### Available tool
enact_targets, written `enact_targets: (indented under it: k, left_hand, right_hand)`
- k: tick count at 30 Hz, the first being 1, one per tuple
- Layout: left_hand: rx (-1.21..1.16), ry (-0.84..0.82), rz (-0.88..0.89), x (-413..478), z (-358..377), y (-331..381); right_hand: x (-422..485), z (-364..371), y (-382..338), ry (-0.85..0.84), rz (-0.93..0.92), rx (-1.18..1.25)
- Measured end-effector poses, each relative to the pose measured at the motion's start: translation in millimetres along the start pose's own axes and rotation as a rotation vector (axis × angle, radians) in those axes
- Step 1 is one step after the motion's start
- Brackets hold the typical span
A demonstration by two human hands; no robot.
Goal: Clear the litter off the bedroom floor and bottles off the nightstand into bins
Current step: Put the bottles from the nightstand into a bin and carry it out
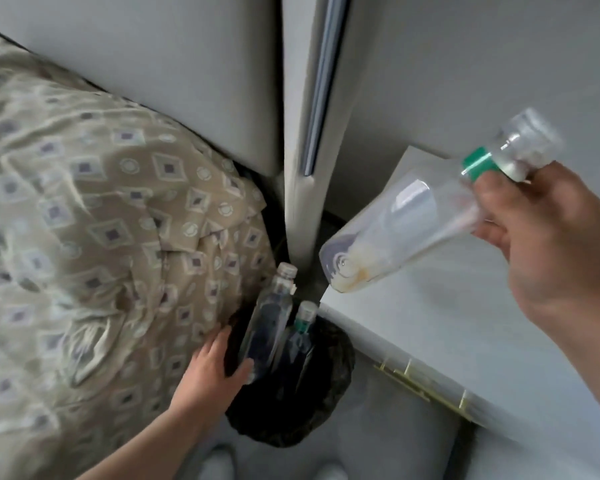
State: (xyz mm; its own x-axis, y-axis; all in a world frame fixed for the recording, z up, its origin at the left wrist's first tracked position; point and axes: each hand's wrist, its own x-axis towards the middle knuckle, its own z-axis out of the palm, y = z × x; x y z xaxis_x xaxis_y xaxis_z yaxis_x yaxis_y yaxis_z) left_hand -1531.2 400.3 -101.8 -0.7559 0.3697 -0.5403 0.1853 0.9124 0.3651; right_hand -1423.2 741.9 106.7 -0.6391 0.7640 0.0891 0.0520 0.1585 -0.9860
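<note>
The bed [94, 220] with its patterned cover fills the left; the white table [447, 323] (the nightstand) stands right. Between them on the floor sits the black-lined bin [312, 403], two clear bottles [271, 320] already standing in it. The left hand [215, 365] grips the bin's rim and liner, probably to steady it. The right hand [548, 230] is closed round the neck of a green-banded bottle [406, 233], held tilted above the table's corner, base aimed toward the bin.
</note>
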Motion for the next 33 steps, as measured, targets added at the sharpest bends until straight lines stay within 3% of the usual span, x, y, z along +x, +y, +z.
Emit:
enact_targets:
  k: [5, 9, 20, 24, 33]
  left_hand:
    - [0.125, -0.219, -0.018, 6.5, 18.4, -41.4]
    - [0.4, -0.386, 0.083, 11.3, 38.7, -59.0]
    - [0.439, -0.215, 0.176, 20.1, 67.1, -82.9]
    - [0.425, -0.184, 0.194, 18.7, 72.4, -87.5]
    - [0.358, -0.164, 0.214, 21.7, 77.6, -95.3]
  right_hand:
    - [-16.6, 20.4, 20.5, -0.049, 0.033, 0.017]
    - [-20.1, 33.3, 29.5, -0.052, 0.046, 0.034]
    - [-70.1, 79.7, 45.2, -0.25, 0.029, 0.032]
    - [-108.0, 103.2, 75.4, -0.361, 0.076, -0.122]
    - [-158.0, 137.9, 177.8, -0.389, 0.484, -0.443]
